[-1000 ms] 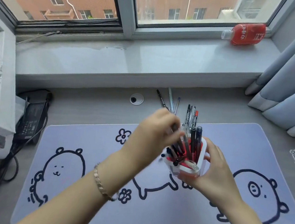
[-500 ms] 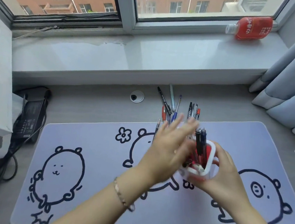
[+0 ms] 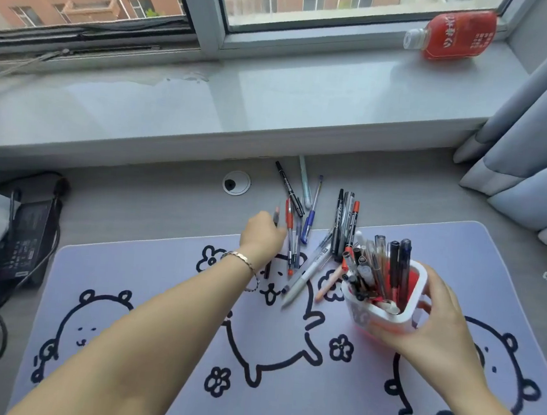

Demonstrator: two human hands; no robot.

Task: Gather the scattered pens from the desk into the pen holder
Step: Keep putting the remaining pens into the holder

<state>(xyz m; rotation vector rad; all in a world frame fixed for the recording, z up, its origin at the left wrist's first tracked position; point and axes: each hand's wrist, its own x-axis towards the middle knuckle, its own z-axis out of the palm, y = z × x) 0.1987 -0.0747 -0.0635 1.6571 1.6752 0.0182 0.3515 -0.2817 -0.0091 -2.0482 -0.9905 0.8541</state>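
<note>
**Loose pens beside holder: handling and obstructions**

Pens (image 3: 309,218): roughly a dozen lie heaped just left of and beyond the holder (image 3: 385,313), straddling the mat's (image 3: 127,270) far edge.

- Handling: judged light, stiff, smooth-barrelled and liable to roll. Several cross, so lifting one may drag its neighbour.
- Hold: best taken mid-barrel, singly or in small bunches.

Left hand (image 3: 261,236): fingers curled round a dark pen (image 3: 276,215) on the side of the heap farthest from the holder. The view is blurred.

Right hand (image 3: 434,324): fingers wrapped round the holder's near wall, tipping its mouth toward the heap.

The holder is already crowded, so new pens may jam against those inside.

Surroundings:

- Adapter (image 3: 24,245): far left of the holder.
- Bottle (image 3: 456,34): on the sill (image 3: 274,108), well beyond the holder.
- Curtain (image 3: 535,147): beyond the holder, to its right.

None obstructs.
</note>
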